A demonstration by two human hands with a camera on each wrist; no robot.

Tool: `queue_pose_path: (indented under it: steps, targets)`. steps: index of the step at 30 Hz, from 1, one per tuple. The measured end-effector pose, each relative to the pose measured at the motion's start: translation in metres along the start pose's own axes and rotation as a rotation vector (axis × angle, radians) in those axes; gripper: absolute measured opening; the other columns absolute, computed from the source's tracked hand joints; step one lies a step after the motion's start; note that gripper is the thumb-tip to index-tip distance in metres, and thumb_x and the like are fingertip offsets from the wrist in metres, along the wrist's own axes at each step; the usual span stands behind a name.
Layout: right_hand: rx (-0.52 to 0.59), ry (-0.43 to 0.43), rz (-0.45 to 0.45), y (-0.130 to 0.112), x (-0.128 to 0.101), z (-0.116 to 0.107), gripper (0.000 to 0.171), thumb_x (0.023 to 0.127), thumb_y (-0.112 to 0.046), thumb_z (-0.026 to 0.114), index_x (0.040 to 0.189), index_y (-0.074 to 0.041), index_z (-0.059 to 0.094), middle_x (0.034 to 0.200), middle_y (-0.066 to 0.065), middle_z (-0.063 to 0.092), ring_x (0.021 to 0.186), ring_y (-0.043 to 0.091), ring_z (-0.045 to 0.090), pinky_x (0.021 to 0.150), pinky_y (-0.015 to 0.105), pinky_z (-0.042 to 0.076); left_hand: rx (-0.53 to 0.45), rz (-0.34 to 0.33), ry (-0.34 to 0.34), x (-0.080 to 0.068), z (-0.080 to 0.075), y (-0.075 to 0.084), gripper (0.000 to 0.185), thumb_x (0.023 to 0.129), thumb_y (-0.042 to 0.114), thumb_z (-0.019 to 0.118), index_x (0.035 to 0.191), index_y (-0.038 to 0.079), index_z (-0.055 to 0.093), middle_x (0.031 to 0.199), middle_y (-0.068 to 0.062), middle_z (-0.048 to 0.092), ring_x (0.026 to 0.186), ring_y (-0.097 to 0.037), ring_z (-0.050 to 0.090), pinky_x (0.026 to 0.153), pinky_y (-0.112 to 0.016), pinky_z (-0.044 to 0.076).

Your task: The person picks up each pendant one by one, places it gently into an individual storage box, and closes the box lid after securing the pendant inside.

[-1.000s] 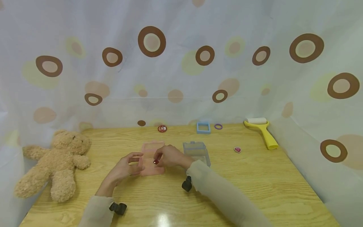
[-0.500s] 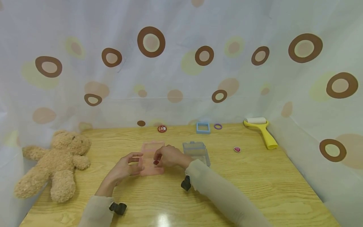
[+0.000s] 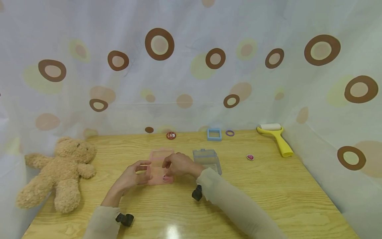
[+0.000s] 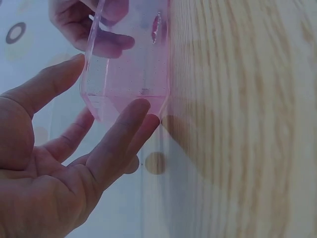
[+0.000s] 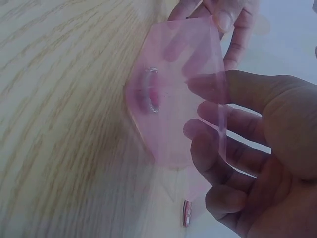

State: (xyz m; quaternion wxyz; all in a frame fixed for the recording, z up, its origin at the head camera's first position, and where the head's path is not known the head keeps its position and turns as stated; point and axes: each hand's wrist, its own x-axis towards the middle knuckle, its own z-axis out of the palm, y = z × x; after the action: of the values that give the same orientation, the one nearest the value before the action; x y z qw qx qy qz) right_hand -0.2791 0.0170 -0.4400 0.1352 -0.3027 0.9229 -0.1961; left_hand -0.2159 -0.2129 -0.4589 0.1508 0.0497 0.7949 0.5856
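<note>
A pink box (image 3: 159, 167) of clear plastic lies open on the wooden surface (image 3: 268, 192), near its middle, with its lid tipped back toward the curtain (image 3: 191, 66). A small red gem (image 3: 165, 178) lies inside the box, at its near right corner; the right wrist view shows the gem through the pink wall as a dark red oval.

The left hand (image 3: 131, 176) is at the box's left edge. Its fingers are straight and relaxed, and the fingertips (image 4: 136, 111) touch the box's side wall without curling round it. The right hand (image 3: 179, 165) hangs over the right half of the box, its fingers loosely bent and holding nothing, just above the gem.

Just right of the pink box stands a clear blue box (image 3: 207, 159). Farther right on the surface lies another red gem (image 3: 250, 157), and a yellow lint roller (image 3: 276, 137) rests near the right corner. Along the back edge sit a round red badge (image 3: 171, 135), a blue square frame (image 3: 214, 134) and a purple ring (image 3: 229, 133). A teddy bear (image 3: 58, 172) lies at the left edge.
</note>
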Motion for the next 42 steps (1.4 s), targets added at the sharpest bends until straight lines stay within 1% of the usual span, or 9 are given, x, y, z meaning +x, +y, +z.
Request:
queue_pose_path:
  steps: [4,7,11,13,21,27,33,38,42]
  targets:
    - [0.042,0.014,-0.032,0.002,-0.006,-0.007,0.027,0.086,-0.024,0.076,0.113,-0.019,0.073,0.109,-0.006,0.071,0.098,0.013,0.064,0.083,0.028,0.052,0.008,-0.002,0.005,0.000,0.000,0.000,0.067,0.091,0.012,0.073,0.149,0.002,0.039,0.148,-0.031,0.040,0.122,-0.034,0.059,0.094,-0.041,0.058]
    - [0.107,0.014,-0.072,0.006,-0.012,-0.014,0.028,0.087,-0.022,0.076,0.115,-0.014,0.072,0.112,0.001,0.072,0.105,0.022,0.066,0.085,0.031,0.053,0.014,0.002,-0.001,0.000,0.001,0.001,0.067,0.092,0.011,0.072,0.149,0.002,0.038,0.148,-0.032,0.039,0.125,-0.038,0.057,0.094,-0.042,0.058]
    - [0.166,0.035,-0.141,0.013,-0.018,-0.023,0.030,0.088,-0.019,0.076,0.116,-0.007,0.071,0.114,0.010,0.072,0.105,0.029,0.067,0.082,0.032,0.055,0.014,0.010,-0.010,-0.002,0.002,0.003,0.067,0.093,0.009,0.070,0.150,0.001,0.036,0.149,-0.033,0.038,0.127,-0.042,0.055,0.094,-0.042,0.058]
    - [0.185,0.050,-0.155,0.017,-0.022,-0.027,0.030,0.089,-0.018,0.076,0.116,-0.006,0.070,0.114,0.012,0.072,0.105,0.031,0.067,0.080,0.032,0.055,0.014,0.014,-0.009,-0.002,0.002,0.003,0.068,0.093,0.008,0.070,0.150,0.001,0.035,0.148,-0.034,0.038,0.126,-0.041,0.056,0.093,-0.041,0.059]
    - [0.272,0.084,-0.103,0.036,-0.037,-0.045,0.029,0.091,-0.019,0.074,0.118,-0.010,0.069,0.114,0.011,0.072,0.109,0.031,0.066,0.083,0.031,0.056,0.019,0.027,-0.012,-0.002,0.002,0.003,0.068,0.093,0.007,0.069,0.151,0.001,0.034,0.148,-0.034,0.038,0.124,-0.042,0.058,0.092,-0.041,0.059]
    - [0.270,0.126,-0.068,0.057,-0.041,-0.053,0.025,0.091,-0.022,0.074,0.115,-0.016,0.070,0.109,0.005,0.071,0.108,0.029,0.065,0.086,0.034,0.054,0.021,0.032,-0.013,-0.003,0.002,0.003,0.068,0.093,0.008,0.069,0.151,0.000,0.034,0.148,-0.034,0.038,0.126,-0.043,0.056,0.091,-0.042,0.059]
    - [0.264,0.151,-0.048,0.078,-0.050,-0.060,0.029,0.092,-0.023,0.073,0.119,-0.015,0.069,0.108,0.002,0.071,0.102,0.020,0.066,0.086,0.033,0.056,0.027,0.031,-0.014,-0.002,0.002,0.002,0.068,0.093,0.007,0.070,0.151,0.001,0.034,0.148,-0.034,0.039,0.124,-0.042,0.057,0.091,-0.042,0.060]
    - [0.242,0.186,-0.027,0.095,-0.059,-0.066,0.029,0.093,-0.023,0.071,0.120,-0.014,0.068,0.108,0.002,0.071,0.103,0.021,0.065,0.083,0.033,0.053,0.031,0.033,-0.015,-0.001,0.002,0.003,0.067,0.093,0.006,0.069,0.151,0.001,0.034,0.148,-0.035,0.038,0.125,-0.043,0.057,0.090,-0.043,0.060]
    - [0.234,0.224,-0.014,0.107,-0.066,-0.071,0.029,0.092,-0.023,0.072,0.119,-0.012,0.069,0.106,0.002,0.072,0.101,0.020,0.065,0.084,0.033,0.052,0.033,0.033,-0.016,-0.001,0.001,0.003,0.068,0.093,0.006,0.069,0.151,0.000,0.034,0.148,-0.035,0.038,0.125,-0.044,0.056,0.090,-0.043,0.060]
